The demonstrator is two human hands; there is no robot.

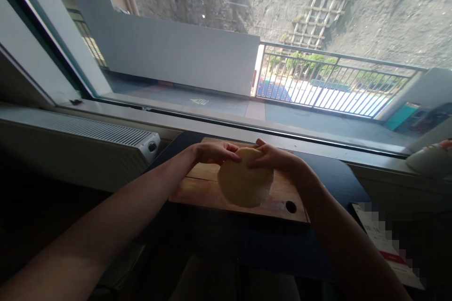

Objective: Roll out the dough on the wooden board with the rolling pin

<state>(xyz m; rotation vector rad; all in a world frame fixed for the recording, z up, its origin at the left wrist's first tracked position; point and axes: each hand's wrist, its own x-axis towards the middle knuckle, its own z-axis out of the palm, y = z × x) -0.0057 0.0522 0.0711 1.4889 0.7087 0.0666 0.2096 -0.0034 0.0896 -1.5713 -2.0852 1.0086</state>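
Holding flat dough round [246, 182] by upper edge: left hand [219, 152] and right hand [271, 157] both pinching, thumbs on near face. Dough over wooden cutting board [197, 192]; contact at lower edge unclear. Advised: light grip, fingers spread along rim, weight shared evenly, lest dough tear.

Flat pale-yellow dough-like sheet [245, 186], approx. rnd, hangs w/ top edge in L hand [223, 152] & R hand [271, 156], over wooden board [201, 194].
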